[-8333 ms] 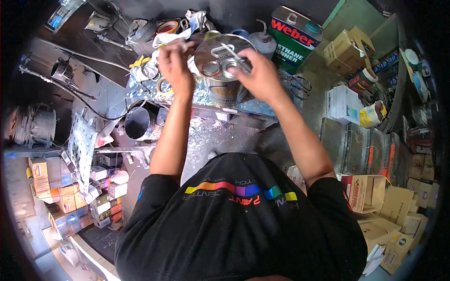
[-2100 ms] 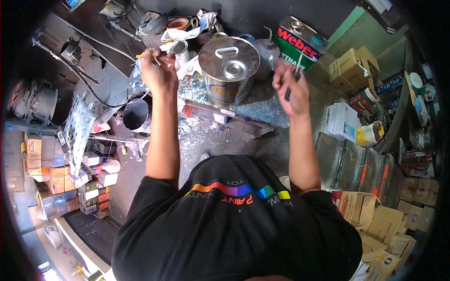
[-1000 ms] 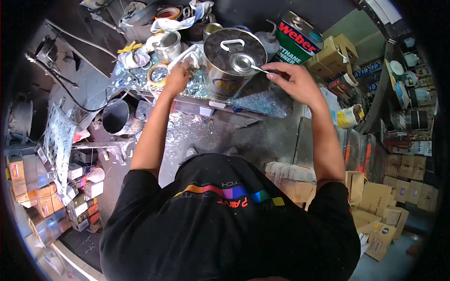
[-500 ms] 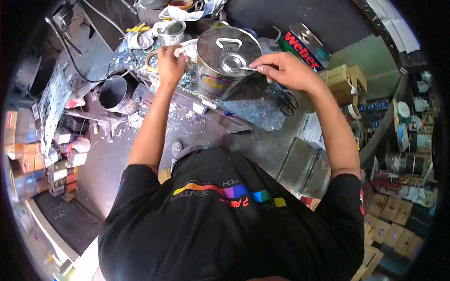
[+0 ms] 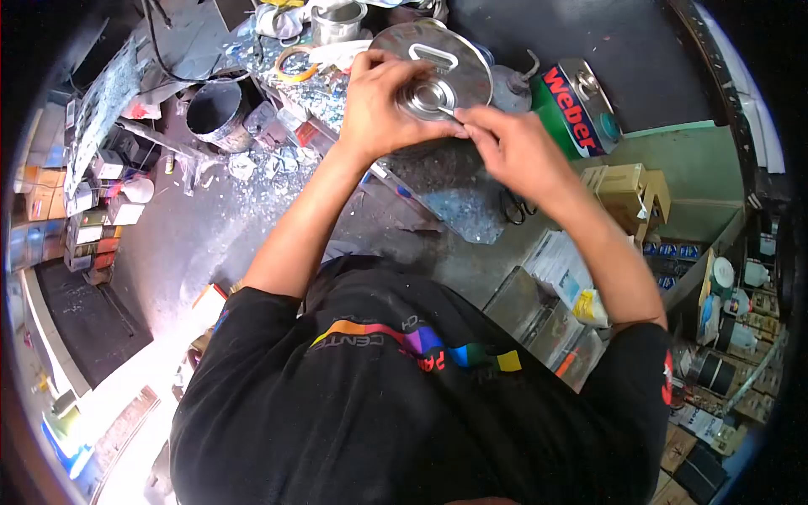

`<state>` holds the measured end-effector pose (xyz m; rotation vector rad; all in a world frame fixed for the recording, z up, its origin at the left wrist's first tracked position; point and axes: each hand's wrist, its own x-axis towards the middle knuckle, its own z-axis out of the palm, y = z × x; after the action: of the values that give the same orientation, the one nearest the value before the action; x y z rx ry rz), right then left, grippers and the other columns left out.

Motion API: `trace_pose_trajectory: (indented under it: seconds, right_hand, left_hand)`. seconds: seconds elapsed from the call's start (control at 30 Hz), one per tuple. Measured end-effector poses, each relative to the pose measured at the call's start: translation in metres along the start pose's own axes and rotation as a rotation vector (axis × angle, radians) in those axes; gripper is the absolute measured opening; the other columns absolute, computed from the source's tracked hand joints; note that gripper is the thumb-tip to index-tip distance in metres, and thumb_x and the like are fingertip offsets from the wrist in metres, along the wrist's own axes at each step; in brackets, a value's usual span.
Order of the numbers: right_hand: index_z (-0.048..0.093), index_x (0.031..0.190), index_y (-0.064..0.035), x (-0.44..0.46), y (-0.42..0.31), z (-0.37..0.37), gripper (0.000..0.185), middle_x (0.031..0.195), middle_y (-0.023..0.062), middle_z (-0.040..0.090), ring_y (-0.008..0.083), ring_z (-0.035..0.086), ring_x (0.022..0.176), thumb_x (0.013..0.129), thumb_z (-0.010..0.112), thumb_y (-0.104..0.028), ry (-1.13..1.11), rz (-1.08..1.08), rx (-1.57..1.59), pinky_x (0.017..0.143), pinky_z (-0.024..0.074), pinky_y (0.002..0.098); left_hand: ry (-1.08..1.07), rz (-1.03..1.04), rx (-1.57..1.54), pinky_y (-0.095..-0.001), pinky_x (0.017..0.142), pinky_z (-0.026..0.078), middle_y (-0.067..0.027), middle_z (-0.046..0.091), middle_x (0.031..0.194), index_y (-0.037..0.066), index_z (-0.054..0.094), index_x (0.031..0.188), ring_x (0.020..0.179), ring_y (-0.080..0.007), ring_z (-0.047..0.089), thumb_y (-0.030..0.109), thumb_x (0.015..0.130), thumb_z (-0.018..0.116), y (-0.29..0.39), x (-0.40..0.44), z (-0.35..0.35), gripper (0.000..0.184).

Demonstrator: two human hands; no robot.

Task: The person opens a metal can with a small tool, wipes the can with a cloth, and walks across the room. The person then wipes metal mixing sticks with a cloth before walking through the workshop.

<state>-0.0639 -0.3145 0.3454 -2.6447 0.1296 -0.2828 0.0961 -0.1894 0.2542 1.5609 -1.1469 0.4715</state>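
A round metal can [image 5: 467,63] stands on the paint-spattered bench [image 5: 471,210], with a white handle [image 5: 433,55] and a round cap [image 5: 427,95] on its top. My left hand [image 5: 379,101] rests on the near left of the can top, fingers spread beside the cap. Pinched in my right hand [image 5: 509,147] is a thin metal tool [image 5: 446,110], whose tip lies at the cap's near right edge. The tool's dark grip is mostly hidden by my fingers.
A green Weber can [image 5: 572,109] and a grey squeeze bottle [image 5: 509,88] stand to the right. An open metal tin [image 5: 337,23] and a tape roll [image 5: 295,64] are left. A black bucket [image 5: 215,114] stands below the bench's left side. Scissors lie near the bench's right edge.
My left hand has moved right from beside the can onto its top. My right hand keeps the tool at the cap. The view has shifted, so the can appears higher.
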Motion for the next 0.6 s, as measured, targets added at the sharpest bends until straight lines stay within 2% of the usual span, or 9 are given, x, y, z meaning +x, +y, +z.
trace_pose_trajectory:
  seconds: [0.1, 0.13, 0.23, 0.3, 0.33, 0.43, 0.47, 0.57, 0.6]
  right_hand:
    - [0.069, 0.105, -0.0060, -0.012, -0.002, 0.016, 0.017, 0.080, 0.0212, 0.067, 0.0427, 0.065, 0.077, 0.091, 0.061, -0.012, 0.115, -0.027, -0.077, 0.066, 0.0525, 0.0491]
    - [0.069, 0.105, -0.0061, -0.013, -0.001, 0.015, 0.017, 0.080, 0.0209, 0.067, 0.0423, 0.066, 0.078, 0.091, 0.061, -0.012, 0.096, -0.019, -0.053, 0.067, 0.0526, 0.0485]
    - [0.069, 0.104, -0.0064, -0.006, 0.011, 0.007, 0.018, 0.083, 0.0201, 0.068, 0.0406, 0.067, 0.082, 0.091, 0.060, -0.015, 0.004, -0.034, 0.011, 0.071, 0.0527, 0.0464]
    - [0.069, 0.104, -0.0066, 0.012, 0.023, -0.010, 0.019, 0.087, 0.0194, 0.069, 0.0386, 0.067, 0.085, 0.091, 0.060, -0.016, -0.111, -0.110, 0.046, 0.074, 0.0524, 0.0445]
    - [0.069, 0.107, -0.0005, 0.023, 0.022, -0.024, 0.019, 0.095, 0.0133, 0.072, 0.0211, 0.069, 0.087, 0.093, 0.060, -0.010, -0.270, -0.058, -0.012, 0.077, 0.0515, 0.0328]
    - [0.069, 0.108, 0.0000, 0.042, 0.020, -0.038, 0.020, 0.092, 0.0119, 0.072, 0.0181, 0.067, 0.080, 0.093, 0.060, -0.011, -0.372, -0.120, -0.101, 0.073, 0.0512, 0.0318]
    - [0.070, 0.109, -0.0013, 0.041, 0.013, -0.040, 0.021, 0.092, 0.0129, 0.072, 0.0177, 0.066, 0.076, 0.093, 0.061, -0.012, -0.383, -0.076, -0.123, 0.071, 0.0514, 0.0317]
    - [0.070, 0.105, -0.0062, 0.016, 0.013, -0.019, 0.019, 0.095, 0.0176, 0.071, 0.0360, 0.069, 0.088, 0.091, 0.062, -0.015, -0.162, -0.034, 0.003, 0.076, 0.0535, 0.0398]
    - [0.070, 0.106, -0.0053, 0.006, 0.013, -0.008, 0.018, 0.095, 0.0184, 0.070, 0.0368, 0.069, 0.086, 0.091, 0.062, -0.012, -0.078, -0.024, 0.019, 0.074, 0.0544, 0.0405]
  left_hand:
    - [-0.044, 0.029, 0.002, -0.0364, 0.085, 0.047, -0.0026, 0.071, 0.080, 0.010, 0.076, 0.100, 0.094, -0.0251, 0.056, 0.051, 0.047, 0.092, -0.001, 0.004, -0.006, 0.069]
    - [-0.058, 0.036, 0.003, -0.0361, 0.084, 0.047, -0.0021, 0.071, 0.080, 0.011, 0.076, 0.101, 0.094, -0.0242, 0.056, 0.051, 0.048, 0.092, -0.001, 0.004, -0.008, 0.068]
    - [-0.121, -0.010, 0.007, -0.0336, 0.085, 0.047, -0.0032, 0.073, 0.096, 0.009, 0.075, 0.102, 0.095, -0.0227, 0.056, 0.047, 0.049, 0.093, -0.005, 0.002, -0.005, 0.068]
    - [-0.109, -0.031, 0.014, -0.0329, 0.086, 0.047, -0.0033, 0.073, 0.096, 0.009, 0.075, 0.103, 0.094, -0.0212, 0.056, 0.045, 0.050, 0.093, -0.003, 0.003, -0.004, 0.066]
    - [-0.104, -0.046, 0.017, -0.0326, 0.086, 0.047, -0.0034, 0.073, 0.096, 0.009, 0.075, 0.103, 0.094, -0.0204, 0.056, 0.044, 0.051, 0.093, -0.003, 0.002, -0.003, 0.066]
    - [-0.041, -0.030, -0.033, -0.0328, 0.082, 0.047, 0.0005, 0.071, 0.077, 0.011, 0.076, 0.100, 0.088, -0.0184, 0.058, 0.045, 0.052, 0.092, 0.000, 0.004, -0.002, 0.060]
    - [-0.044, -0.065, -0.037, -0.0329, 0.084, 0.046, 0.0002, 0.072, 0.079, 0.011, 0.076, 0.100, 0.089, -0.0182, 0.059, 0.045, 0.050, 0.093, 0.002, 0.004, -0.002, 0.063]
    - [-0.033, -0.023, -0.039, -0.0331, 0.086, 0.045, -0.0001, 0.072, 0.080, 0.012, 0.075, 0.102, 0.088, -0.0184, 0.059, 0.046, 0.047, 0.093, -0.002, 0.003, -0.001, 0.067]
    - [-0.037, -0.018, -0.038, -0.0333, 0.087, 0.044, 0.0004, 0.072, 0.080, 0.013, 0.074, 0.104, 0.088, -0.0191, 0.059, 0.047, 0.045, 0.093, -0.002, 0.003, -0.001, 0.071]
